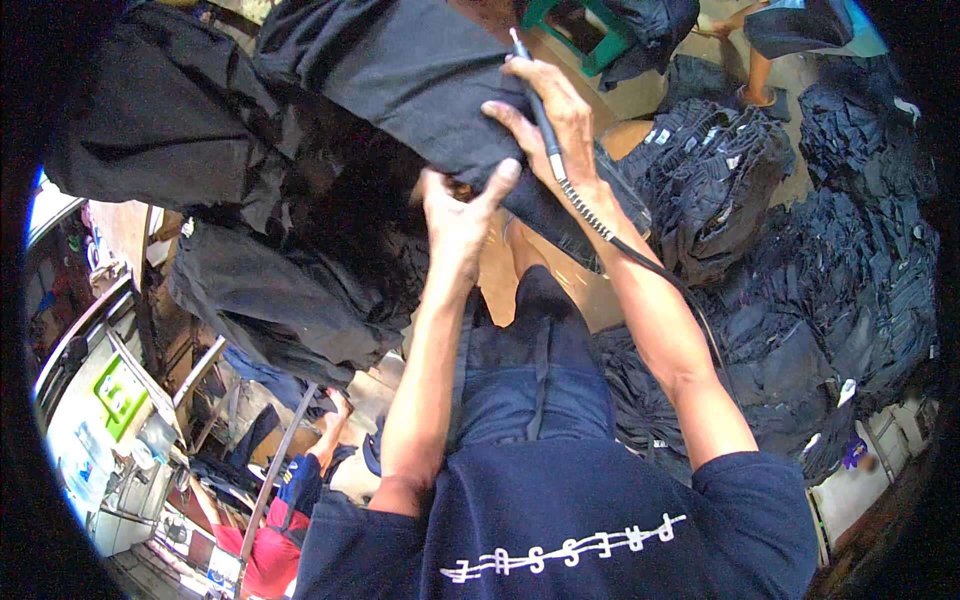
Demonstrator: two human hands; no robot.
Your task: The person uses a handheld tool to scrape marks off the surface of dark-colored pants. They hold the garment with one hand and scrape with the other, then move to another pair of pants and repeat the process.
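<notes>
A black garment (400, 80) is spread out in front of me at the top middle. My left hand (460, 215) pinches its lower edge, thumb up against the cloth. My right hand (550, 125) rests on the same garment and holds a thin pen-like tool (535, 100) whose coiled cord (600, 225) runs down along my right forearm. The tool's tip points up toward the cloth.
Large heaps of dark folded garments (820, 270) lie on the floor to the right. More black cloth (250, 290) hangs at left. A green stool (590, 40) stands at the top. Another person sits at lower left (300, 480), and someone's leg (760, 70) shows at top right.
</notes>
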